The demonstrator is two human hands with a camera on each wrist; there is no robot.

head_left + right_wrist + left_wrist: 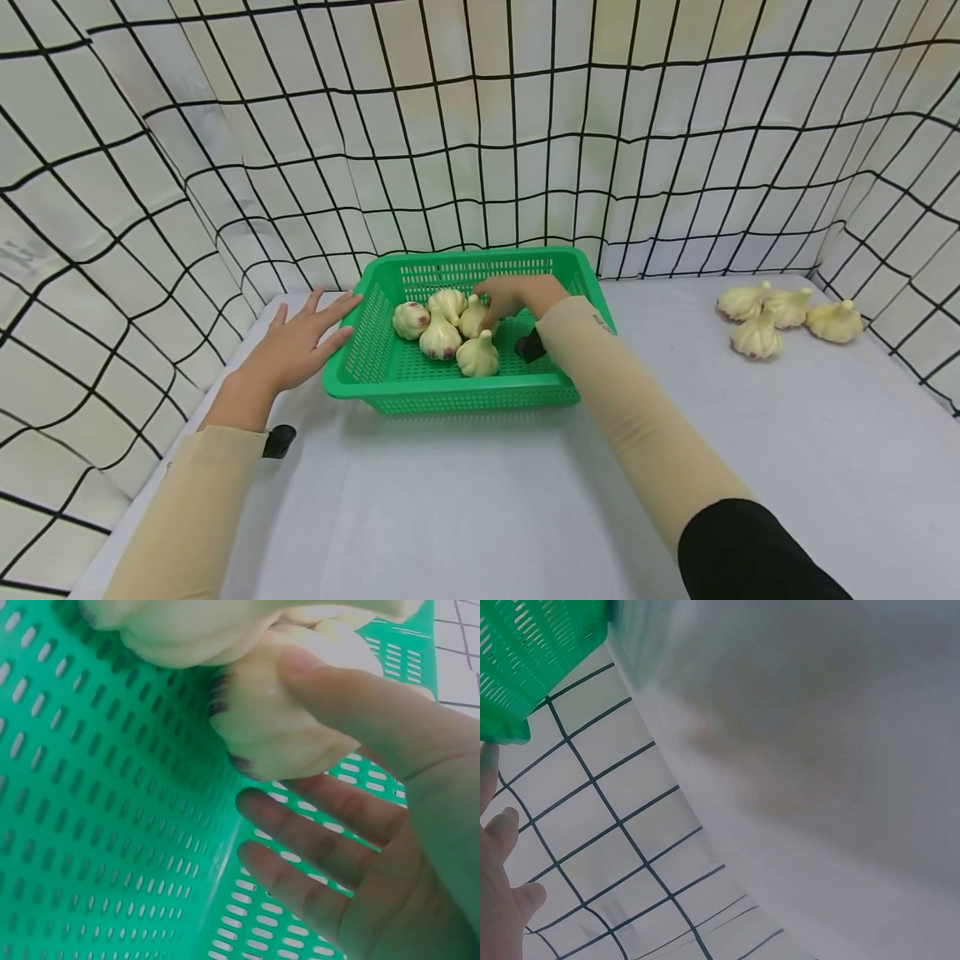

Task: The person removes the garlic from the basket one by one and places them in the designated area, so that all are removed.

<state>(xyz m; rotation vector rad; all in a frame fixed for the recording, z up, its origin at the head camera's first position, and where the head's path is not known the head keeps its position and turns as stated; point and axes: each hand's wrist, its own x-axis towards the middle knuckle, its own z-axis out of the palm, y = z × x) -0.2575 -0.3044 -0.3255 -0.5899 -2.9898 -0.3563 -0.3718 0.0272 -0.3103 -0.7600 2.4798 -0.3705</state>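
Observation:
Several garlic bulbs [440,337], pale with some purple at the base, lie in a green plastic basket [465,398]. My right hand [517,296] reaches into the basket. It holds one garlic bulb [262,727] with the thumb on top and a finger below, as the right wrist view shows; the other fingers stretch beneath it. My left hand [292,346] is spread at the basket's left rim, its fairly straight fingertips touching the edge. The left wrist view catches part of that hand [502,862] below the basket's corner.
More garlic bulbs [756,335] sit in a group on the white table [480,500], at the far right. Black wire mesh [480,137] backed with white sheeting rises behind the basket and along both sides.

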